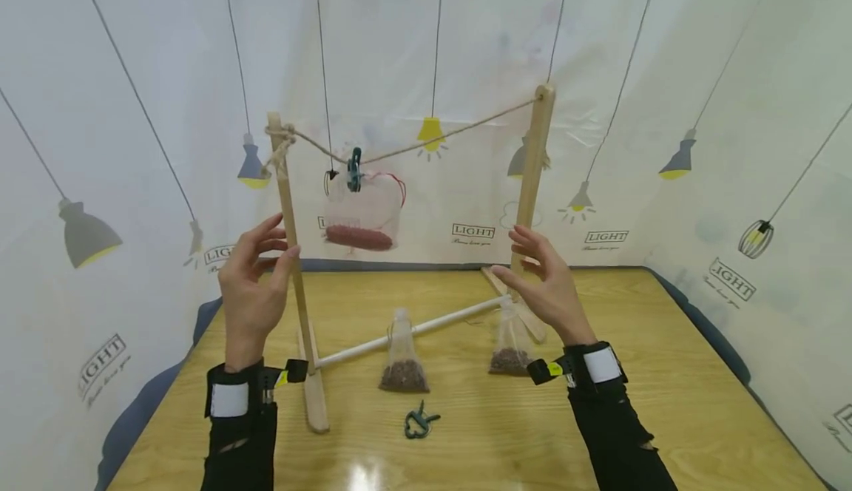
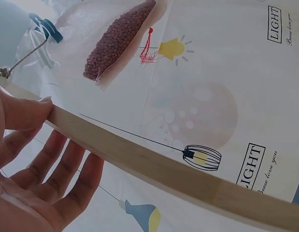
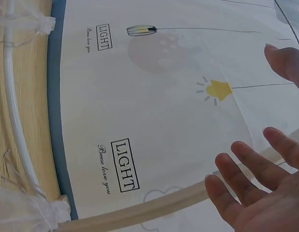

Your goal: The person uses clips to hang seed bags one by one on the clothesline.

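Curving the left hand about the left post, thumb to one side and fingers to the other, but not showing whether gripping or only touching. Seeing that post standing nearly upright, top tipping slightly leftward. Going right along the sagging rope, finding the hanging bag pinned by a clip, apart from both hands: lying up and rightward of the left hand, the nearer one, with dark red contents running level along the bottom. Below, noting the middle small bag standing on the table in front of the white bar, and the loose clip lying nearer the person. Farther right, spotting the other small bag near the foot of the right post. Holding the right hand relaxed beside this post, fingers spread, grasping nothing; not showing clearly whether touching the wood.

Finding the left fingertips hard to make out against the post edge. Missing the hanging bag in the right wrist view; seeing it cut off in the left wrist view.
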A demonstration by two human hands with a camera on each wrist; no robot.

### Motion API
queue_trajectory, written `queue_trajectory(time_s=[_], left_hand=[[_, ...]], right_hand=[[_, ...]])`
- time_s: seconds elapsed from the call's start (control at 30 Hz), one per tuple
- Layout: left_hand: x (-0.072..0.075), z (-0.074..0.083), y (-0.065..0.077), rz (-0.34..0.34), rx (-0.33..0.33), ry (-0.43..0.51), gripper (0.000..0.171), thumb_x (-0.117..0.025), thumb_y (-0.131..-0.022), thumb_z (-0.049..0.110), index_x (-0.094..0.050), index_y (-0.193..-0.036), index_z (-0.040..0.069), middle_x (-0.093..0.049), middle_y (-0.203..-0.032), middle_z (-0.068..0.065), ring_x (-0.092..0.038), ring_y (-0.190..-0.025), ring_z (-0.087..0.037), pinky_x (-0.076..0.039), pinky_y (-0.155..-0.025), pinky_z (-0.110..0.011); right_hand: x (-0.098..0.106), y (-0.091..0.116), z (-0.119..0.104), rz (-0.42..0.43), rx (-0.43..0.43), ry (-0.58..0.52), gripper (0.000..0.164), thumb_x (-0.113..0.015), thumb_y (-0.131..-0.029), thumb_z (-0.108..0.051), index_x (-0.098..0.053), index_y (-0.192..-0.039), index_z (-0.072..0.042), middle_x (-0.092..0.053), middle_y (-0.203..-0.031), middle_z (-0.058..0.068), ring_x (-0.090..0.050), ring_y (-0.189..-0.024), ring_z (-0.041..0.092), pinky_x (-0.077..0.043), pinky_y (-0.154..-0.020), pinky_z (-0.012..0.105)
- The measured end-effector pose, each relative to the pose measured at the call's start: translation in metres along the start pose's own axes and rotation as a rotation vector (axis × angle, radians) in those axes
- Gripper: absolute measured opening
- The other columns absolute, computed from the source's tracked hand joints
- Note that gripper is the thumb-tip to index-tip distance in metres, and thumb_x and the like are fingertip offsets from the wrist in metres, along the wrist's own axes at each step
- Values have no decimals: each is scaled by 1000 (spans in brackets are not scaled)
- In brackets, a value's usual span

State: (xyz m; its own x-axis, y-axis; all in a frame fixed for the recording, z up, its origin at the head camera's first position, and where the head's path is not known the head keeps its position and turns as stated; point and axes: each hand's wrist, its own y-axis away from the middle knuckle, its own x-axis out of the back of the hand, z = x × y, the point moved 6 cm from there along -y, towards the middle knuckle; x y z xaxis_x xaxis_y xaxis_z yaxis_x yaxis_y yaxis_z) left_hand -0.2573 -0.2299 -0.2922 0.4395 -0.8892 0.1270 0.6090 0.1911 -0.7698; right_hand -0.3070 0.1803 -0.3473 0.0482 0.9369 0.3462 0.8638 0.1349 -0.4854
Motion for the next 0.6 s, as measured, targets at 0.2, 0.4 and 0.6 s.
queue_trajectory(time_s=[0.2, 0.4, 0.6], left_hand=[[0, -4, 6, -2, 5, -15, 50, -68, -95, -3, -61, -143, 11, -66, -118, -16, -61, -102, -3, -51, -82, -9], [-1, -7, 7, -9, -26, -16, 52, -67, -95, -5, -59, -144, 9, -65, -119, -17, -60, -103, -3, -51, -82, -10], [-2, -9, 3, -13, -37, -17, 53, -67, -95, -6, -58, -145, 9, -64, -120, -19, -61, -104, -4, -51, -84, -9]], right_hand=[[20, 5, 18, 34, -23, 32, 71, -73, -96, -17, -37, -158, -14, -45, -159, 14, -47, -142, 37, -42, -117, 56], [42, 6, 45, 77, -77, 147, 76, -76, -95, -30, -36, -159, -23, -44, -160, 9, -47, -142, 36, -42, -116, 54], [61, -1, 72, 97, -93, 312, 82, -77, -93, -38, -35, -160, -17, -39, -163, 14, -44, -142, 44, -40, -115, 60]])
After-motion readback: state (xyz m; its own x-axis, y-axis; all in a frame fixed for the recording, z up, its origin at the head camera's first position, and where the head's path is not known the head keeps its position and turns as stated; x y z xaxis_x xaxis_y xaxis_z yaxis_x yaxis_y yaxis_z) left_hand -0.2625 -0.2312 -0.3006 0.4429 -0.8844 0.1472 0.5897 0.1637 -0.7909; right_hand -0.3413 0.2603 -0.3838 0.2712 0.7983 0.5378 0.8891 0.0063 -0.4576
